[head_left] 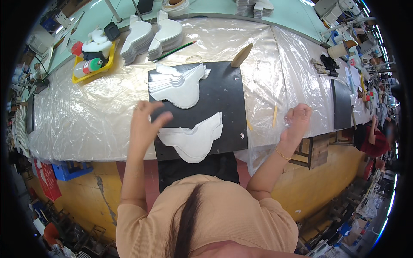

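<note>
A black board lies on the plastic-covered table in front of me. Toward its far left, several white shaped pieces are fanned out in overlapping steps. Nearer me, a smaller overlapping set of white pieces reaches past the board's front edge. Over the board's left edge, my left hand is open and empty, thumb and fingers apart, close to the nearer pieces. My right hand is raised to the right of the board, apart from it. Its fingers are curled closed; anything inside them is hidden.
A pointed wooden tool rests at the board's far right corner. Beyond the board are a green pencil and stacks of white pieces. A yellow basket holds bottles at left. Another dark board lies at right.
</note>
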The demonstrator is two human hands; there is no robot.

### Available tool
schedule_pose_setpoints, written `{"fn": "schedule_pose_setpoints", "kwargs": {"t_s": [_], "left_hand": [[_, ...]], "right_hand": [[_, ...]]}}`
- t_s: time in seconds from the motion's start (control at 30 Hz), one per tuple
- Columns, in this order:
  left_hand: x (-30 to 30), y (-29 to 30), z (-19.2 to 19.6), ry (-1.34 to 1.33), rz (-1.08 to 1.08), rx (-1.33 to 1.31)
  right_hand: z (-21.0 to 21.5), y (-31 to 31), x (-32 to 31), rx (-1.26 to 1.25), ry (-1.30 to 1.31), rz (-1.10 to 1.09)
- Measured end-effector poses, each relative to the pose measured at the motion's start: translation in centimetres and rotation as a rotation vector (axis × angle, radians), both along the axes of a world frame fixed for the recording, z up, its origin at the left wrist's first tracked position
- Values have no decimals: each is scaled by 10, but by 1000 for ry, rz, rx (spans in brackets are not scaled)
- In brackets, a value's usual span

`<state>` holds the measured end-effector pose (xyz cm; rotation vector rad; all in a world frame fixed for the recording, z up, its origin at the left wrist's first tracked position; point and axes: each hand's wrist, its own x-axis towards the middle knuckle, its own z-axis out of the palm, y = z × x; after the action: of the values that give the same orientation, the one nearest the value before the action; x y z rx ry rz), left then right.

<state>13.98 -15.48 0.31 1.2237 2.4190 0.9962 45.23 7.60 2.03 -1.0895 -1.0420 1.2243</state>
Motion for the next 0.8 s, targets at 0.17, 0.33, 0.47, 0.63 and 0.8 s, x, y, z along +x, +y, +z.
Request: {"fn": "schedule_pose_setpoints", "kwargs": {"t_s": [0.17, 0.33, 0.47, 0.63, 0.8], "left_hand": [[-48, 26, -53, 39, 251, 14], [-58, 19, -65, -391, 261, 12], [-47, 10, -43, -432, 325, 27], [-31, 4, -7, -513, 282, 106], [-6, 5, 17, -1182, 15, 255]], "right_hand": [[-14, -12, -23, 78, -53, 141], [-6, -22, -36, 113, -12, 245], [1, -39, -55, -28, -12, 377], [3, -58, -91, 236, -290, 533], [13, -89, -118, 343, -343, 830]]}}
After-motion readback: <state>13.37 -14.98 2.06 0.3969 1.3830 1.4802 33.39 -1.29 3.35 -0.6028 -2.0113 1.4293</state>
